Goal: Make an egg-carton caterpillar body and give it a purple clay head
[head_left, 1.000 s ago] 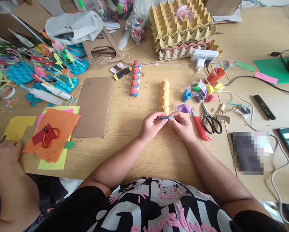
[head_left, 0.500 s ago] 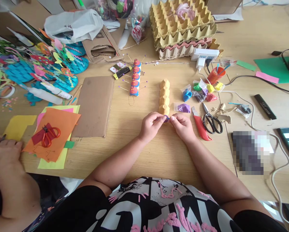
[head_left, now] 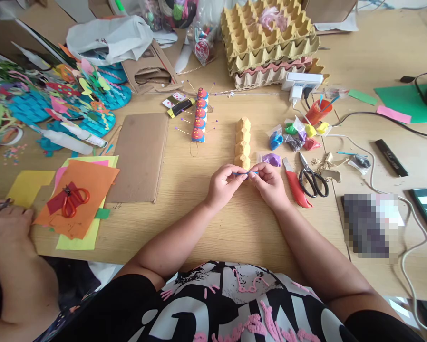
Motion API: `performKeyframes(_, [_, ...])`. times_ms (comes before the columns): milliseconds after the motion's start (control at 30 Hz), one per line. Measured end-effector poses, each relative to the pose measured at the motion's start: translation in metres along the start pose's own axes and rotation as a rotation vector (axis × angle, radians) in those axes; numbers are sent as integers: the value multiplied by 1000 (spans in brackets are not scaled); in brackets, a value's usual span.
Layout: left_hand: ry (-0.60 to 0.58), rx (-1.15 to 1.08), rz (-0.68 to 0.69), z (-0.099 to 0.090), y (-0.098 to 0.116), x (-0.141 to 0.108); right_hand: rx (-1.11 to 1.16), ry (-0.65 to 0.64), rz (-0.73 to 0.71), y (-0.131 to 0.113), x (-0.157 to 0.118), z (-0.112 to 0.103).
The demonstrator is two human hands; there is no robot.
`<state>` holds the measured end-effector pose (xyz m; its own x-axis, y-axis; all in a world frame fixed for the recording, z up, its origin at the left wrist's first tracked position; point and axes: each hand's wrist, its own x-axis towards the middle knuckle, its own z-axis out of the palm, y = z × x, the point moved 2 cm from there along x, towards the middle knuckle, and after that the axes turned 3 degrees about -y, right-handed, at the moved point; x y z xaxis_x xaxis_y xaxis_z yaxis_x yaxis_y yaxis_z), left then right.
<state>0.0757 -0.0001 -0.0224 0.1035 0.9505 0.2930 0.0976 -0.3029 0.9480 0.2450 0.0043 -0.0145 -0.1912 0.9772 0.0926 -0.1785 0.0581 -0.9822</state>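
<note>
My left hand [head_left: 225, 186] and my right hand [head_left: 270, 185] meet fingertip to fingertip at the near end of a yellow egg-carton strip [head_left: 243, 140]. Both are closed in a pinch on a thin blue stick-like piece [head_left: 252, 173]; its material is too small to tell. My fingers cover the strip's nearest cup. Just beyond my right hand lies a bag of purple clay [head_left: 271, 159]. A finished-looking caterpillar [head_left: 199, 116], with blue and red cups and pins at its sides, stands farther left.
To the right lie a red-handled knife [head_left: 296, 186], scissors [head_left: 314, 183], clay packets [head_left: 299, 135] and an orange cup [head_left: 318, 113]. Cardboard [head_left: 138, 156], coloured paper [head_left: 92, 190] and a co-worker's hand [head_left: 10, 228] are left. Egg trays [head_left: 270, 47] stack behind.
My fingertips have drawn together over the strip's near end. The purple patch seen there before is now covered, and the blue piece shows lengthwise between my fingers.
</note>
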Motion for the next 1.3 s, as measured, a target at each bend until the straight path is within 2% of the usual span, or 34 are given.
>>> performKeyframes(100, [5, -43, -7, 0, 0, 0, -19, 0, 17, 0, 0, 0])
performKeyframes(267, [21, 31, 3, -2, 5, 2, -82, 5, 25, -4, -2, 1])
performKeyframes(567, [22, 36, -43, -3, 9, 2, -217, -12, 21, -7, -3, -3])
performKeyframes(733, [29, 40, -51, -5, 9, 2, -86, -49, -7, -3, -3, -2])
performKeyframes(867, [26, 35, -82, -5, 7, 1, 0, -82, 45, 2, -3, 3])
performKeyframes(1000, [28, 39, -107, -5, 8, 1, 18, -87, 86, 3, -3, 4])
performKeyframes(1300, [-3, 73, -93, -4, 7, 2, -39, -95, 74, 7, -3, 2])
